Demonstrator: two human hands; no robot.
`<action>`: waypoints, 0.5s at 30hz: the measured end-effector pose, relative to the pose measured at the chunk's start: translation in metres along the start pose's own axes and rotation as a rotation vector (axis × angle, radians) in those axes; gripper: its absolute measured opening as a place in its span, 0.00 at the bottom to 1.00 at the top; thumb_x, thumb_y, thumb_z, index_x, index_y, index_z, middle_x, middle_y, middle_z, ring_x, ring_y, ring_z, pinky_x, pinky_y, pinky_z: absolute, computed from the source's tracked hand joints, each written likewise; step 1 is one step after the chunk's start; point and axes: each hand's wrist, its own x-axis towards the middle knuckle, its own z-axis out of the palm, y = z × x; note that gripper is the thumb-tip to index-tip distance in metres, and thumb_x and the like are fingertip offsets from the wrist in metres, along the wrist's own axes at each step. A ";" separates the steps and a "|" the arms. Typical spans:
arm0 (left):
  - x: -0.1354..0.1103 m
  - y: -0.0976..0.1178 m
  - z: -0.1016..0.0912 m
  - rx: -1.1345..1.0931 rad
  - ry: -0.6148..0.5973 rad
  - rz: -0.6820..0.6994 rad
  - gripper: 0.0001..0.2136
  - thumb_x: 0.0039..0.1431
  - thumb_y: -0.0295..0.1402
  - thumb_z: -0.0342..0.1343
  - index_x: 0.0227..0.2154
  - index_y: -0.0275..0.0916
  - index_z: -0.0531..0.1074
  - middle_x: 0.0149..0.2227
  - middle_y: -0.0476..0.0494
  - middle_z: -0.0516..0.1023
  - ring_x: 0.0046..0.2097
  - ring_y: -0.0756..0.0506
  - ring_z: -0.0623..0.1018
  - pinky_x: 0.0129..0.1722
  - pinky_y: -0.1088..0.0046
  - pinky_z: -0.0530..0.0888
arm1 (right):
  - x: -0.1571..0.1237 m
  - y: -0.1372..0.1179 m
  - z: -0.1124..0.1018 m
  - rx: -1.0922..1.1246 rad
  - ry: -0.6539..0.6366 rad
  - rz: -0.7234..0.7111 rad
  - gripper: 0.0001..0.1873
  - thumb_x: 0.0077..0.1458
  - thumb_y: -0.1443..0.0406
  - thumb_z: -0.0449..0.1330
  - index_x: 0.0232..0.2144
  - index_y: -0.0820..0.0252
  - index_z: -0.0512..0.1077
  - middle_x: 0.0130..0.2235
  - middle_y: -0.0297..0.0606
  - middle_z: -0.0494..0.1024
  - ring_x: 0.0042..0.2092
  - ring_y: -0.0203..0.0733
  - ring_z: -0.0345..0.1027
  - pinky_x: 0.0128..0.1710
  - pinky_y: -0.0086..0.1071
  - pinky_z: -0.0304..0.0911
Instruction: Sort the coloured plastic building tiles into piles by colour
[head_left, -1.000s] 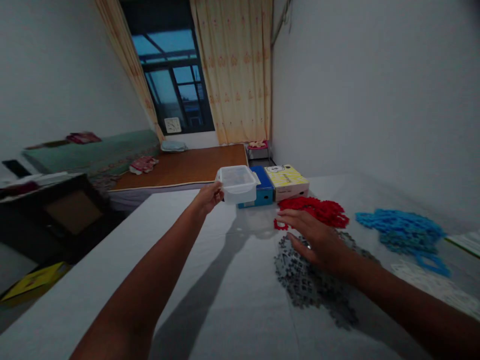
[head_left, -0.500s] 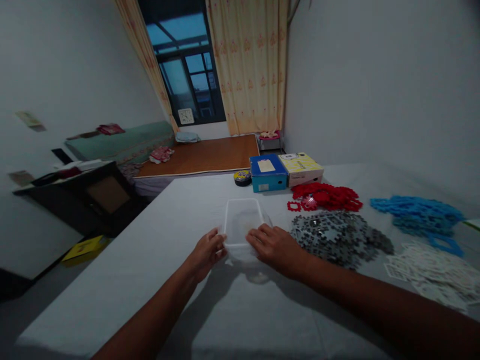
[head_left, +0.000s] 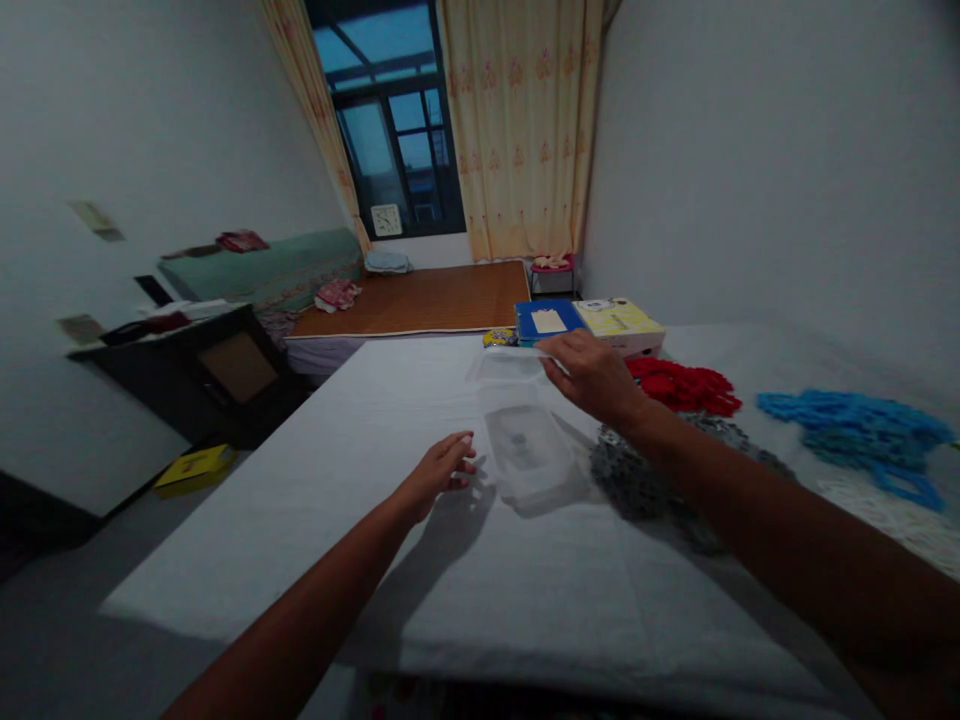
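Observation:
A clear plastic box [head_left: 534, 456] stands open on the white table [head_left: 420, 560]. My right hand [head_left: 589, 373] is raised beyond it, pinched on the clear lid [head_left: 504, 368], which hangs above the table's far part. Just left of the box, my left hand [head_left: 444, 471] rests on the table with its fingers loosely stretched and nothing in them. Heaps of flat plastic pieces lie to the right: grey ones [head_left: 637, 475] under my right forearm, red ones [head_left: 684, 386] behind, blue ones [head_left: 855, 420] further right and white ones [head_left: 904, 510] near the edge.
A blue box [head_left: 546, 322] and a yellow box [head_left: 621, 320] sit at the table's far end, with a small round tin [head_left: 498, 338] beside them. Beyond are a wooden bed platform [head_left: 427, 298], curtains and a window. A dark cabinet [head_left: 217, 372] stands at the left.
The box came down from the far end to the table in front of me. My right hand has lifted the lid off and away; my left hand let go and slid left.

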 end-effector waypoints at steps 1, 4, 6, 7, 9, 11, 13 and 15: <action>0.003 0.001 0.004 0.022 0.000 -0.006 0.27 0.58 0.47 0.57 0.56 0.38 0.67 0.45 0.39 0.72 0.36 0.49 0.75 0.32 0.74 0.72 | 0.005 0.003 0.001 0.016 0.003 -0.014 0.13 0.64 0.66 0.54 0.45 0.66 0.74 0.43 0.47 0.79 0.44 0.48 0.68 0.46 0.39 0.63; 0.013 0.003 0.015 0.099 0.003 -0.004 0.32 0.59 0.46 0.57 0.63 0.36 0.59 0.42 0.40 0.72 0.34 0.49 0.75 0.27 0.75 0.72 | 0.013 -0.002 0.003 0.030 -0.041 -0.123 0.12 0.65 0.66 0.53 0.44 0.64 0.75 0.41 0.45 0.80 0.42 0.46 0.68 0.45 0.37 0.62; 0.018 0.002 0.021 0.134 -0.007 0.020 0.36 0.58 0.42 0.58 0.65 0.36 0.53 0.40 0.42 0.71 0.31 0.50 0.74 0.25 0.76 0.72 | 0.015 -0.010 0.004 0.019 -0.071 -0.181 0.12 0.65 0.65 0.52 0.43 0.62 0.75 0.39 0.44 0.80 0.42 0.46 0.68 0.43 0.35 0.61; 0.020 0.001 0.023 0.141 -0.019 0.034 0.36 0.58 0.40 0.59 0.66 0.36 0.52 0.38 0.43 0.70 0.30 0.51 0.74 0.24 0.76 0.73 | 0.017 -0.011 0.004 0.017 -0.073 -0.183 0.13 0.66 0.65 0.52 0.43 0.62 0.75 0.39 0.44 0.80 0.42 0.45 0.68 0.42 0.35 0.61; 0.023 0.000 0.024 0.133 -0.046 0.048 0.36 0.57 0.37 0.60 0.66 0.36 0.52 0.35 0.47 0.69 0.27 0.52 0.73 0.23 0.75 0.74 | 0.026 -0.001 0.006 0.026 -0.052 -0.117 0.14 0.66 0.63 0.51 0.43 0.62 0.75 0.39 0.45 0.80 0.42 0.45 0.68 0.43 0.34 0.61; 0.024 -0.001 0.022 0.112 -0.054 0.056 0.35 0.56 0.35 0.60 0.65 0.35 0.54 0.33 0.49 0.69 0.25 0.52 0.72 0.23 0.75 0.74 | 0.038 0.024 0.012 0.041 -0.003 0.045 0.15 0.66 0.61 0.51 0.43 0.62 0.75 0.39 0.45 0.80 0.42 0.45 0.70 0.43 0.35 0.61; 0.024 -0.002 0.019 0.112 -0.064 0.076 0.38 0.55 0.34 0.60 0.66 0.34 0.52 0.33 0.49 0.69 0.23 0.53 0.72 0.21 0.75 0.74 | 0.051 0.060 0.020 0.057 0.052 0.255 0.15 0.64 0.60 0.53 0.42 0.62 0.76 0.39 0.44 0.80 0.41 0.46 0.71 0.43 0.35 0.61; 0.024 -0.005 0.015 0.143 -0.084 0.119 0.41 0.53 0.34 0.61 0.67 0.35 0.50 0.33 0.50 0.70 0.20 0.54 0.71 0.19 0.77 0.71 | 0.059 0.100 0.030 0.074 0.099 0.448 0.14 0.62 0.60 0.54 0.39 0.62 0.77 0.37 0.42 0.80 0.40 0.45 0.72 0.42 0.34 0.62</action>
